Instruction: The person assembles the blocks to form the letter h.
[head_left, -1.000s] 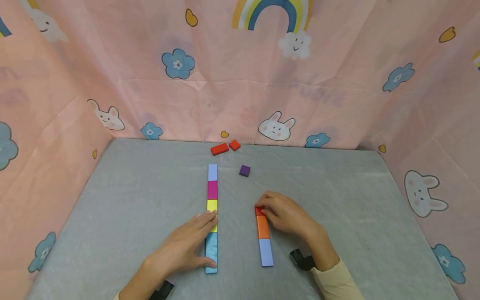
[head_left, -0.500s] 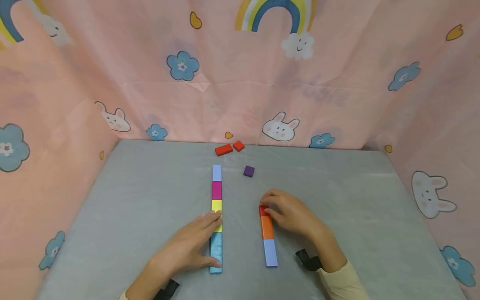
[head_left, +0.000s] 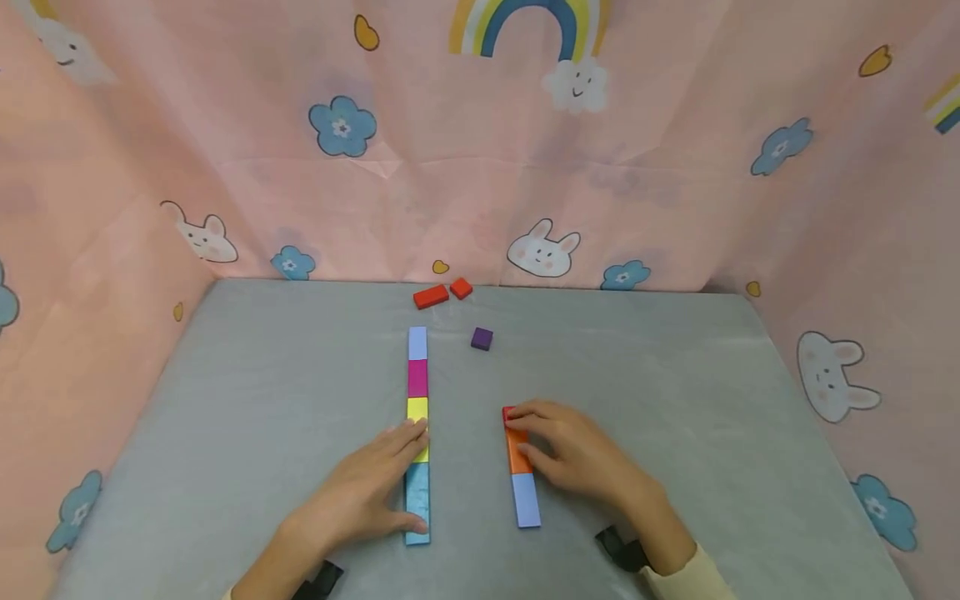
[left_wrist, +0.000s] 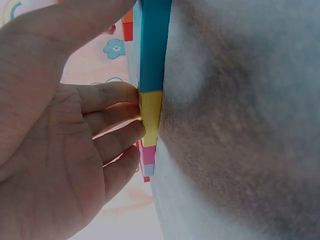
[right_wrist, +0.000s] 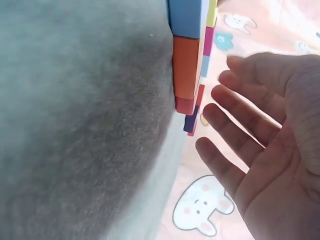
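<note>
The smooth, square-edged long block row (head_left: 417, 379) is laid straight on the matte grey cloth (head_left: 675, 358), its side touched by the nearly straight fingers of the left hand (head_left: 363, 487). The right hand (head_left: 581, 454) is held beside the short block row (head_left: 519, 465), fingers spread, nothing gripped. Bare cloth separates the rows. Two red blocks (head_left: 431, 297) are placed near the back edge.
</note>
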